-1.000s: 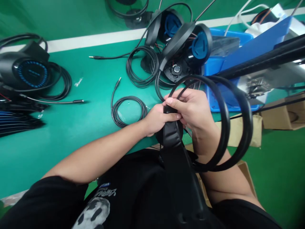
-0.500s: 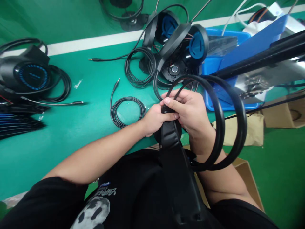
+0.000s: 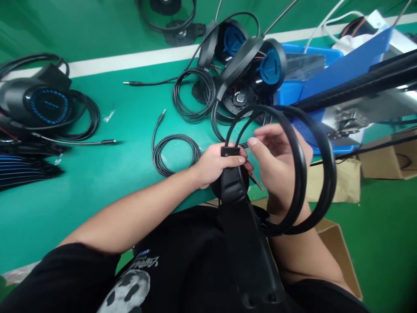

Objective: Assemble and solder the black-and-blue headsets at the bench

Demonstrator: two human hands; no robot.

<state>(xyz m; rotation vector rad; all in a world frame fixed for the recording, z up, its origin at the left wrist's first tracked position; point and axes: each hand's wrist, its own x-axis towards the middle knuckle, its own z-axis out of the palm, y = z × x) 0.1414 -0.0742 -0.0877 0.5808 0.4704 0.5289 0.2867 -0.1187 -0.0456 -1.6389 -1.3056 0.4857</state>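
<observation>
- Left hand [image 3: 216, 163] has the headset [image 3: 233, 191] gripped near one end of its padded headband, thumb laid across just below the small black end block [image 3: 230, 151].
- Right hand [image 3: 282, 163] is loosely open as I view it, thumb and fingers parted and just clear of that block; its forearm passes behind the headset's twin black hoops [image 3: 304, 174].
- I have the headset in front of the black shirt [image 3: 185, 256], at the near edge of the green worktop [image 3: 124, 174].
- Just left of the left hand I see a coiled black cable [image 3: 158, 152] lying flat, its jack plug [image 3: 163, 114] pointing away.
- Farther back are two headsets [image 3: 243, 65] with blue inside their cups, another cable coil [image 3: 177, 98] beside them.
- Right of those sits a blue bin [image 3: 339, 150].
- Far left, I make out a headset with a ring of blue marks [image 3: 48, 105], its microphone boom [image 3: 78, 140] stretching right.
</observation>
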